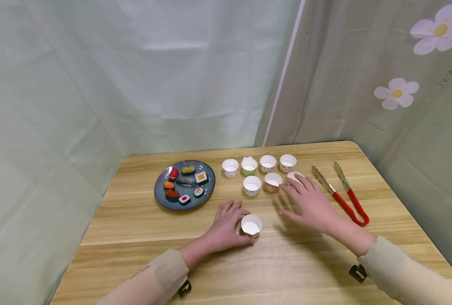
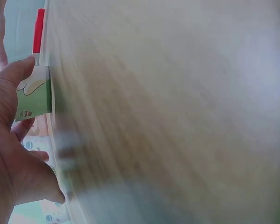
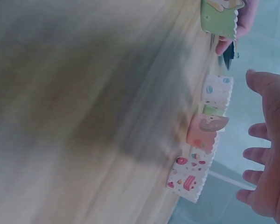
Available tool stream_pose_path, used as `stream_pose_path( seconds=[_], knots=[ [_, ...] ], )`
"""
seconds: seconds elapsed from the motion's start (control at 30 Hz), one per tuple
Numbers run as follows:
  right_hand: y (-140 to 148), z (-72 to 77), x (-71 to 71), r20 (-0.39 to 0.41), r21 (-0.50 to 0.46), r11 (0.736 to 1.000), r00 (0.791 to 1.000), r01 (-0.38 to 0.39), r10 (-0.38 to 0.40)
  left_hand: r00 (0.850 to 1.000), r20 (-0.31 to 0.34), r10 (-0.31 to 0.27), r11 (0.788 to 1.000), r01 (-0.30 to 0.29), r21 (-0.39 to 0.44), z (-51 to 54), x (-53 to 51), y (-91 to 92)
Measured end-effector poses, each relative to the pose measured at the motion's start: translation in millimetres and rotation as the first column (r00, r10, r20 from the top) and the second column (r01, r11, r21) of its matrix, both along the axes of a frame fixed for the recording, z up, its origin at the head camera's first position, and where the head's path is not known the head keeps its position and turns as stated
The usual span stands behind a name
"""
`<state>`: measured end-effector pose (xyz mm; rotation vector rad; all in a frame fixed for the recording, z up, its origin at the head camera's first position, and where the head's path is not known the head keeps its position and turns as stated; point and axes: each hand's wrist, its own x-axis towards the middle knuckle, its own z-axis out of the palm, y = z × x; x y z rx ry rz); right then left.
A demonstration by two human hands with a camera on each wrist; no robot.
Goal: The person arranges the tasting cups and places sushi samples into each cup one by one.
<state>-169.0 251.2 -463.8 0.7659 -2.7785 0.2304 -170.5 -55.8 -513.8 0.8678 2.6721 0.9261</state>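
My left hand (image 1: pixel 227 226) grips a small paper baking cup (image 1: pixel 251 225) from its left side, thumb at the near edge and fingers at the far side. In the left wrist view this cup (image 2: pixel 35 95) shows a green printed wall and stands upright on the wood. My right hand (image 1: pixel 312 203) hovers with spread fingers over the table and holds nothing. Its fingers partly cover a white paper cup (image 1: pixel 295 177) at the right of the front row. Left of that cup stand an orange-toned cup (image 1: pixel 273 181) and a white patterned cup (image 1: pixel 252 185).
Behind is a row of several paper cups (image 1: pixel 230 167). A round blue plate (image 1: pixel 159 195) with several sushi pieces (image 1: pixel 172 195) lies at the left. Red-handled tongs (image 1: pixel 348 205) lie spread at the right, near my right forearm. A pale curtain (image 1: pixel 195 84) hangs behind the wooden table (image 1: pixel 134 228).
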Motion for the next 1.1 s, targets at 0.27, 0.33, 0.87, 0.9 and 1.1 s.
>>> stream_pose_path(
  seconds=[0.27,0.33,0.87,0.9,1.1],
  knots=[
    [5.2,-9.5,14.0,0.047,-0.001,1.0,0.998,0.031,-0.031,0.999,-0.032,0.004,0.999,-0.003,0.038,-0.2,0.9,1.7],
    [6.1,-12.0,16.4,0.046,-0.011,0.999,0.998,0.033,-0.032,0.999,-0.049,0.003,0.999,-0.001,0.047,0.3,1.5,1.3],
    [9.1,-23.6,28.4,0.042,-0.055,0.997,0.998,0.047,-0.045,0.982,-0.118,0.15,0.988,-0.144,0.061,35.0,-10.5,-16.6],
    [9.1,-23.7,28.6,0.041,-0.056,0.997,0.998,0.048,-0.045,0.979,-0.125,0.161,0.986,-0.155,0.055,38.4,-13.1,-18.5],
    [9.2,-23.8,30.3,0.047,-0.063,0.997,0.998,0.053,-0.051,0.96,-0.19,0.205,0.979,-0.205,0.018,54.4,-33.2,-29.6]
  ],
)
